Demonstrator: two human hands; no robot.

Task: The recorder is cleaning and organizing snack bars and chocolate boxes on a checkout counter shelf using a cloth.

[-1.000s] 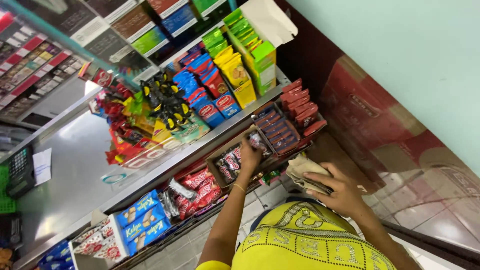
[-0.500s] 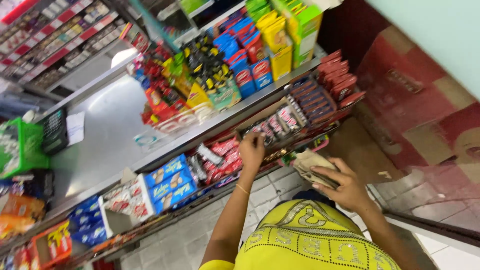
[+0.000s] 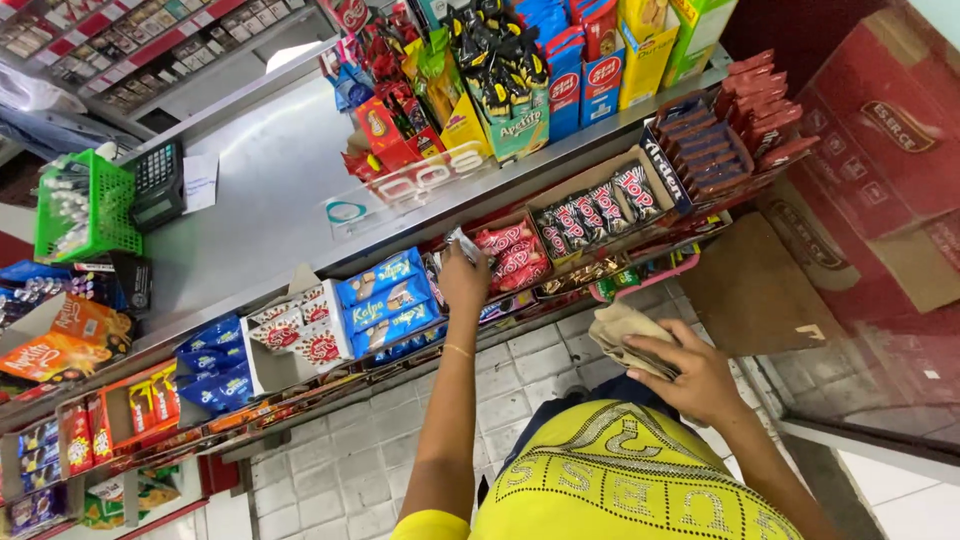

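Counter edge is the landmark in the head view. Just below it, the left hand pinches a small silvery packet beside the red snack packs; its long axis runs up-left toward the counter. Pinched so lightly, it could slip. Well below the edge, the right hand clutches a folded beige cloth.

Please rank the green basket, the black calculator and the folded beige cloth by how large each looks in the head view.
1. green basket, clearly largest.
2. and 3. folded beige cloth and black calculator look about alike; the cloth is partly under the right hand and nearer the camera, so no ranking.
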